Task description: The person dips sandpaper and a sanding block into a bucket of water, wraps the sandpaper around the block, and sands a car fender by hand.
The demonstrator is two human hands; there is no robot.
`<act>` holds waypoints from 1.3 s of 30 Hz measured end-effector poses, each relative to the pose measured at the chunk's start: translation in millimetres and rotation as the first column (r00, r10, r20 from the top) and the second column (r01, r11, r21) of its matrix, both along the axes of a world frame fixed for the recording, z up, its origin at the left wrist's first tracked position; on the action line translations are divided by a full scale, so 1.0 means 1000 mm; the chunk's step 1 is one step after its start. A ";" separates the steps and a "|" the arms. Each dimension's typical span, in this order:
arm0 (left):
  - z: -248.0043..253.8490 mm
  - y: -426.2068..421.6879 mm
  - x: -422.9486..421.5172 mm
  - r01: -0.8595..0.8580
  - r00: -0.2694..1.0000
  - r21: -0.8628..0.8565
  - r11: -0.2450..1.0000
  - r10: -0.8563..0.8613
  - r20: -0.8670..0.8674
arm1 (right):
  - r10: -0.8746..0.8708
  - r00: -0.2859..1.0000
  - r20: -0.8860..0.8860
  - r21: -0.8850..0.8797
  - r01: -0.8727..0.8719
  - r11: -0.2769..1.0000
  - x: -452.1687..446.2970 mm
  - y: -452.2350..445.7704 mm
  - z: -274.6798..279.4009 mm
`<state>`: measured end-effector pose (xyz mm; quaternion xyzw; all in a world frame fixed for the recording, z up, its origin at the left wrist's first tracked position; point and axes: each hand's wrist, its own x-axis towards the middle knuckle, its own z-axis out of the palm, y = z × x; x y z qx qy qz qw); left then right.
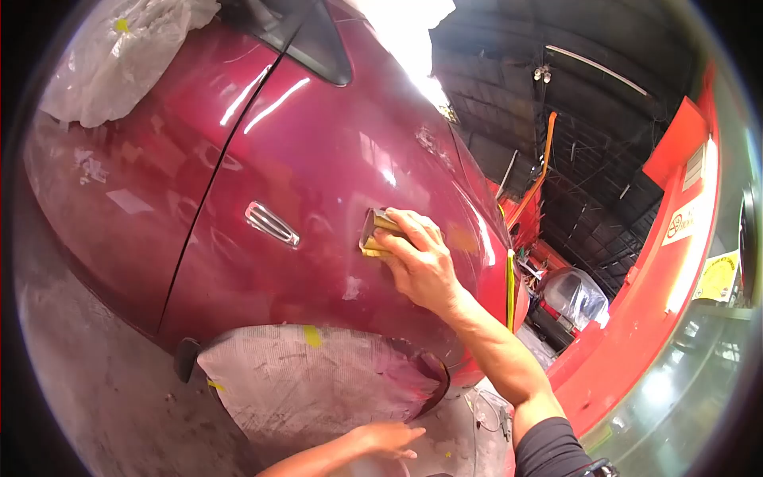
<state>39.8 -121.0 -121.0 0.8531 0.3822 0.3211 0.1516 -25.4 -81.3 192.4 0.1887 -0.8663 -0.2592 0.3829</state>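
My right hand (pixel 417 258) presses a folded yellowish abrasive sheet or pad (pixel 371 232) flat against the dark red car panel (pixel 318 175), to the right of the chrome vent trim (pixel 272 225). Its fingers wrap over the pad. Low in the view, my left hand (pixel 388 439) hangs in front of the covered wheel (pixel 294 381), fingers stretched out and nothing in them. Pale marks show on the paint below the pad.
Plastic sheeting (pixel 119 60) covers part of the car at the upper left. Green tape (pixel 510 290) runs along the car's right edge. A red wall frame (pixel 636 318) with signs stands at the right. Another car under plastic (pixel 574 298) is behind.
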 end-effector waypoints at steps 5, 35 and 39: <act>0.040 -0.030 -0.010 -0.058 0.955 -0.260 0.964 -0.023 -0.297 | -0.010 0.999 -0.034 -0.081 0.007 0.997 0.067 0.055 -0.024; 0.034 -0.031 -0.018 -0.096 0.977 -0.263 0.960 0.040 -0.210 | 0.012 0.989 -0.145 -0.160 -0.035 0.986 -0.010 0.049 0.081; 0.022 -0.036 -0.041 -0.055 0.992 -0.062 0.997 0.048 -0.118 | 0.005 0.989 -0.146 -0.223 -0.038 0.974 0.005 0.067 0.080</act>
